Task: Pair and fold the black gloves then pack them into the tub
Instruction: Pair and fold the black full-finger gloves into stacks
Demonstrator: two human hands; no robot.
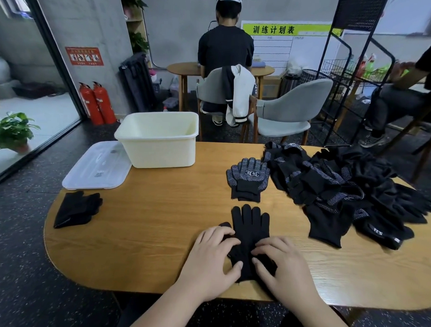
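**Left hand (212, 258) and right hand (283, 267) close in on one black glove (250, 225)**

Both hands sit on the lower half of the glove at the near edge of the table (158, 222). The fingers are bent, and thumbs and fingertips nip the cloth from either side. The glove's own fingers point away, flat and fanned out.

This is soft knit: light, floppy and with no spring, so it should crease wherever it's pressed and slump if lifted by one corner. The best hold is probably at the cuff and across the palm, with two hands keeping the edges square for the fold.

To the right is the big pile (343, 187) of loose gloves, tangled and overlapping, so expect snagging when one is pulled free. A dotted pair (247, 179) lies just beyond the hands, and a folded pair (77, 208) sits well to the left. The tub (161, 151) stands open at the far left of the table with its lid (97, 166) beside it, and nothing packed shows inside.
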